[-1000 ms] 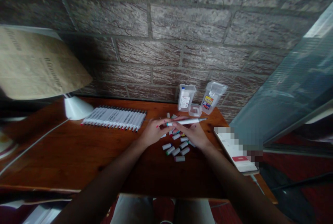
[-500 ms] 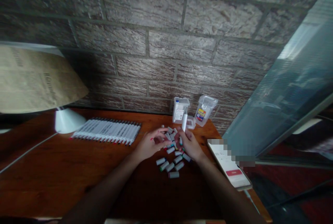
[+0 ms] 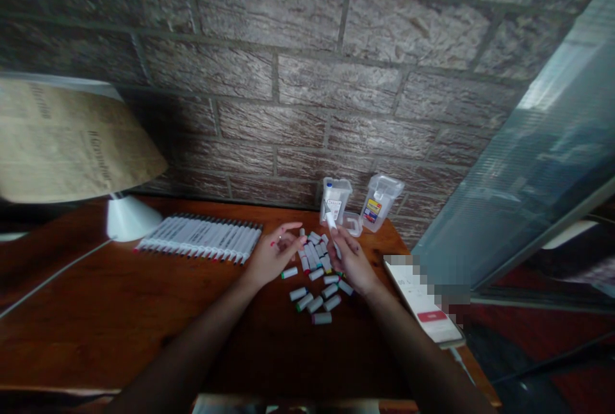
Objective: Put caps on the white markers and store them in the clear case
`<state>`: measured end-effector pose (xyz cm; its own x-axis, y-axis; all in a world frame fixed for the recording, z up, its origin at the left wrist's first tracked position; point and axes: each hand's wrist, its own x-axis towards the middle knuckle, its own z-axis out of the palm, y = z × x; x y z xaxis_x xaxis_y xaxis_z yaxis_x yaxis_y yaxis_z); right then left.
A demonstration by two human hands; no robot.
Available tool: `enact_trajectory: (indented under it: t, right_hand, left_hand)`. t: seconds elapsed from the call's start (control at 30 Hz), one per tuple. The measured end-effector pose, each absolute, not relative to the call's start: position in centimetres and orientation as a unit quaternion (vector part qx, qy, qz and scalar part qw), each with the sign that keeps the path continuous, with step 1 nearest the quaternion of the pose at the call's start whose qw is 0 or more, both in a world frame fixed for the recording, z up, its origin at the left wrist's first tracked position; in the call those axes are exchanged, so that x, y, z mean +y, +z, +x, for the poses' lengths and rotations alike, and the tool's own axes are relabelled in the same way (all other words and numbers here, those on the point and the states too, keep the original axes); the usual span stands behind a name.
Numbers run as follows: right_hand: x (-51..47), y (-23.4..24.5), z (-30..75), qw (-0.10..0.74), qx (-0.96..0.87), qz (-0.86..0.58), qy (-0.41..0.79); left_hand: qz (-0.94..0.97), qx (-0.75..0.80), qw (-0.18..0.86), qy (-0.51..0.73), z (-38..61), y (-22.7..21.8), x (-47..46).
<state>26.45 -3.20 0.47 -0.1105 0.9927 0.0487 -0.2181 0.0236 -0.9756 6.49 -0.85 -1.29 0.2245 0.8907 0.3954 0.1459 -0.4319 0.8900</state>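
My right hand (image 3: 354, 261) is closed around a white marker (image 3: 331, 220), whose uncapped grey tip points up and to the left. My left hand (image 3: 275, 252) is open, its thumb and forefinger apart with nothing between them. Loose marker caps (image 3: 315, 276), white with coloured ends, lie in a scattered group between and below both hands. Close under the left hand is a green-ended cap (image 3: 289, 272). Off to the left, a row of capless markers (image 3: 202, 238) lies side by side on the wooden table (image 3: 192, 331).
Behind the caps stands a clear plastic box (image 3: 342, 191) holding a blue-ended marker, with a lid (image 3: 353, 225) beside it. Another clear box (image 3: 383, 201) leans nearby. A phone (image 3: 427, 305) rests at the right edge, a lamp (image 3: 127, 218) at the left. A brick wall closes the back.
My left hand has drawn left, away from the right hand, and more caps show between them. The marker in my right hand has tipped from nearly upright toward the left.
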Motion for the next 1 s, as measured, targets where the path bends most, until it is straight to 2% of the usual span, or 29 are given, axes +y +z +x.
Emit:
enact_trajectory:
  t: [0.17,0.6,0.73,1.0]
  right_hand:
    - [-3.2,0.9,26.5,0.546,-0.457,-0.401,0.576]
    - [-3.1,1.5,26.8,0.582,-0.404,-0.415,0.571]
    - [-3.0,1.6,27.0,0.579,-0.405,-0.407,0.578]
    - [-3.1,1.4,27.0,0.556,-0.427,-0.404,0.587]
  left_hand:
    - [0.779,0.379,0.32,0.383,5.6,-0.6,-0.7]
    - [0.796,0.321,0.448,0.25,4.3,-0.8,-0.3]
    - [0.771,0.348,0.488,0.212,3.5,-0.7,-0.4]
    - [0.791,0.375,0.454,0.167,2.9,-1.0,-0.1]
